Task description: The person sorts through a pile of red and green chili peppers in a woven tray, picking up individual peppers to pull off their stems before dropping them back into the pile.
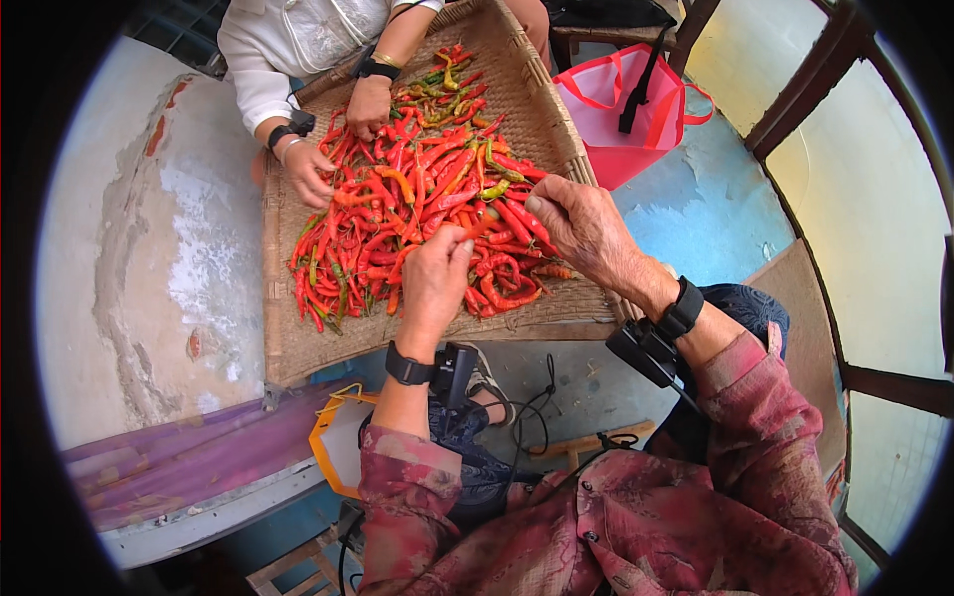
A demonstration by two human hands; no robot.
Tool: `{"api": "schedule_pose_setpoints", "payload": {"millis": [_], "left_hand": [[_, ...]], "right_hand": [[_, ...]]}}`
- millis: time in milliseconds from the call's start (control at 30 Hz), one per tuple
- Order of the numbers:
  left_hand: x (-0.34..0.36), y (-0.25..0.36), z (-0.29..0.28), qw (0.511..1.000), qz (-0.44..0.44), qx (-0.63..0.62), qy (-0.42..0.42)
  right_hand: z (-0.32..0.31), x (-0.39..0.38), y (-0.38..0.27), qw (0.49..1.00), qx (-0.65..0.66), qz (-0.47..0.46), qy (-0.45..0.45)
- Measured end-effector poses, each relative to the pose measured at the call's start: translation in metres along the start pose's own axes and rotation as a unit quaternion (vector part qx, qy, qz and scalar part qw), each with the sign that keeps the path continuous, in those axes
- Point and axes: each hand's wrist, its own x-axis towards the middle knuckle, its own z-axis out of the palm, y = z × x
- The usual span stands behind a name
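Note:
A heap of chili peppers [427,189], mostly red with some orange and green, lies in a shallow woven basket tray [323,360]. Over the near side of the heap, my left hand [434,276] pinches an orange-red chili pepper [481,226] that points up to the right. My right hand [584,230] is just right of that pepper's tip, thumb and forefinger pressed together; what sits between them, if anything, is too small to make out. Both wrists carry black straps with small devices.
Across the tray, another person's hands [310,171] touch the chilies. A pink and white bag [621,109] stands right of the tray. An orange-edged bag [343,437] sits below it, near a black cable [537,402]. A worn wall [149,238] borders the left, window frames the right.

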Motion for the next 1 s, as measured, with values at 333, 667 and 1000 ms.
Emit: {"api": "schedule_pose_setpoints", "payload": {"millis": [333, 667, 1000], "left_hand": [[-0.011, 0.016, 0.011, 0.943, -0.030, -0.292, -0.154], [-0.020, 0.010, 0.003, 0.914, -0.041, -0.399, -0.062], [0.005, -0.048, -0.070, 0.822, -0.073, -0.488, 0.285]], "right_hand": [[0.025, -0.007, 0.003, 0.995, 0.050, 0.001, -0.081], [0.037, -0.014, 0.003, 0.976, 0.107, 0.016, -0.191], [0.039, -0.014, 0.010, 0.973, 0.166, 0.027, -0.160]]}}
